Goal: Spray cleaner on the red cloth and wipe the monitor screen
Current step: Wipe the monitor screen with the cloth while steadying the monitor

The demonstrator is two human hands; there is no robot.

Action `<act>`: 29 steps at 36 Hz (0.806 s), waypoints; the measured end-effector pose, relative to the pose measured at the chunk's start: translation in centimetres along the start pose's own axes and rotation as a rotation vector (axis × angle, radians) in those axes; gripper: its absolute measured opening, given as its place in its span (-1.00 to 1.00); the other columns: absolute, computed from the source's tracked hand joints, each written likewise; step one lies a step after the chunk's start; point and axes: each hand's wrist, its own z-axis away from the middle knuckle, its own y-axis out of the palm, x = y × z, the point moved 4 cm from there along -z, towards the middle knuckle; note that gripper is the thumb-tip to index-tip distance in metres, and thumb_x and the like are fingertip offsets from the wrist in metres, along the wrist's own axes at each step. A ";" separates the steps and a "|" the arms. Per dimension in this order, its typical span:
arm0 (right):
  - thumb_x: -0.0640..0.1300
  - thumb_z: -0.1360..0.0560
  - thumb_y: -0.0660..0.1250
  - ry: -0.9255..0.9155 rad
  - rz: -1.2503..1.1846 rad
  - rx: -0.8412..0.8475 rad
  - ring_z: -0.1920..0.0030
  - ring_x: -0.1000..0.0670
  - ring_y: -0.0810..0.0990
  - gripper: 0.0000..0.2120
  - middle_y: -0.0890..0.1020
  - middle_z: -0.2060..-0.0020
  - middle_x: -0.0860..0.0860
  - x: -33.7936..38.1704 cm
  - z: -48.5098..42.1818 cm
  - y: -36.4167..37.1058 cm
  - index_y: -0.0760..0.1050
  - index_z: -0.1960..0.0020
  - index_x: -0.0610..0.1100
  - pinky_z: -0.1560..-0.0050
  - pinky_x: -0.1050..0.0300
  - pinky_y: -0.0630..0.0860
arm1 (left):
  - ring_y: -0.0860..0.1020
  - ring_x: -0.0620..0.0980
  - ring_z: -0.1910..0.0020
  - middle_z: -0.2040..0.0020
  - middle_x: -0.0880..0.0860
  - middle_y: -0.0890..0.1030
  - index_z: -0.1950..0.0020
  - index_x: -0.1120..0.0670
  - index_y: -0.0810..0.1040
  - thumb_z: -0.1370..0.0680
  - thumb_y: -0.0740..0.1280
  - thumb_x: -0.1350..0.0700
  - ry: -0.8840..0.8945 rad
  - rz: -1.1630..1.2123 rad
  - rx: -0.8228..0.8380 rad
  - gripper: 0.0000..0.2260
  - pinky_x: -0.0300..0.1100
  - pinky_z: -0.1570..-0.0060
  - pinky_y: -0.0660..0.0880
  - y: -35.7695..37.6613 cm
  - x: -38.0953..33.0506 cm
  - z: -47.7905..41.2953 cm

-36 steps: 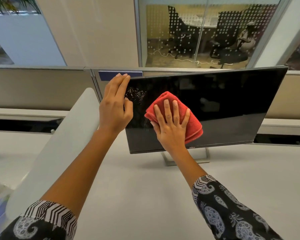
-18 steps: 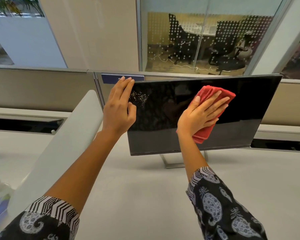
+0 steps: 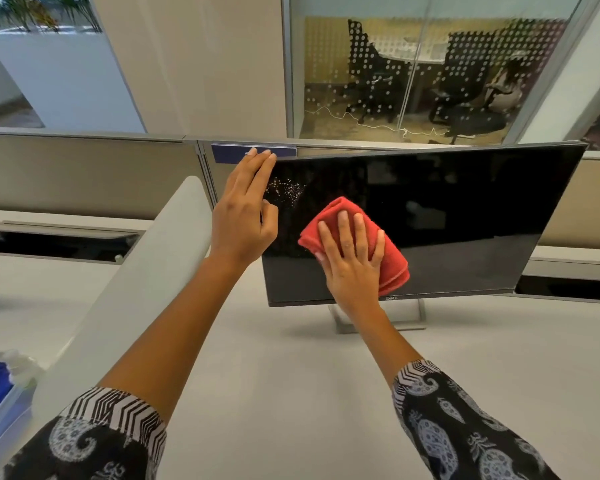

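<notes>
A black monitor point(image 3: 465, 216) stands on the white desk, its screen dark. My right hand point(image 3: 352, 261) lies flat with straight fingers on a folded red cloth point(image 3: 392, 261) and presses it against the lower left part of the screen. My left hand point(image 3: 245, 213) holds the monitor's left edge, fingers straight up along the edge behind it and the thumb on the front. A patch of pale specks point(image 3: 288, 190) shows on the screen at the upper left, between the two hands.
A pale curved panel point(image 3: 136, 289) rises at the left of the desk. At the bottom left corner sits a clear tray point(image 3: 7, 410) with something blue in it. Beige partition panels point(image 3: 84, 174) run behind the desk. The monitor's stand point(image 3: 413, 317) rests on the white desk point(image 3: 291, 393).
My right hand has swept the red cloth from the screen's upper middle back down to the lower left. My left hand stays on the monitor's left edge.
</notes>
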 end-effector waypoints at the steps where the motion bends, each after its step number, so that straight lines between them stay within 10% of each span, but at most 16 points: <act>1: 0.19 -0.66 0.09 0.063 -0.003 -0.009 -0.59 -0.18 -0.05 -0.38 -0.06 -0.61 -0.07 -0.8 -0.3 -0.4 -0.06 -0.61 0.06 -0.49 -0.36 0.06 | 0.25 0.03 -0.51 -0.49 0.07 0.36 -0.50 0.14 0.34 -0.51 0.24 0.24 -0.002 0.006 0.001 -0.48 -0.40 -0.36 0.14 0.0 0.0 0.0; 6: 0.15 -0.69 0.05 0.377 -0.035 -0.056 -0.57 -0.25 0.05 -0.40 0.12 -0.57 -0.20 -4.4 -3.3 -2.6 -0.07 -0.62 -0.02 -0.47 -0.39 0.08 | 0.25 0.02 -0.51 -0.50 0.06 0.35 -0.50 0.14 0.34 -0.52 0.18 0.22 -0.003 0.058 0.013 -0.49 -0.21 -0.38 0.31 -0.3 0.1 -0.1; 10: 0.14 -0.70 0.00 0.465 -0.118 -0.093 -0.58 -0.24 0.01 -0.42 0.09 -0.58 -0.20 -3.9 -6.0 -3.9 -0.10 -0.62 -0.04 -0.49 -0.38 0.03 | 0.24 -0.02 -0.52 -0.52 0.05 0.31 -0.52 0.14 0.31 -0.53 0.17 0.28 -0.078 0.177 0.000 -0.48 -0.50 -0.32 0.22 -0.4 0.0 0.0; 21: 0.11 -0.69 0.03 0.225 -0.199 -0.093 -0.58 -0.23 0.03 -0.46 0.13 -0.57 -0.17 3.8 -8.0 -3.5 0.03 -0.60 -0.04 -0.48 -0.41 -0.02 | 0.35 -0.06 -0.45 -0.46 0.00 0.41 -0.53 0.08 0.29 -0.67 0.11 0.17 -0.585 0.787 -0.075 -0.60 -0.04 -0.42 0.35 0.8 0.3 2.5; 29: 0.11 -0.69 0.07 0.054 -0.196 -0.083 -0.58 -0.18 0.06 -0.52 0.17 -0.57 -0.10 6.8 -10.1 -3.6 0.16 -0.57 0.06 -0.49 -0.41 -0.06 | 0.50 -0.06 -0.33 -0.33 -0.02 0.54 -0.44 0.11 0.42 -0.69 -0.04 -0.10 -0.768 0.994 -0.061 -0.53 -0.22 -0.31 0.42 1.4 2.0 4.9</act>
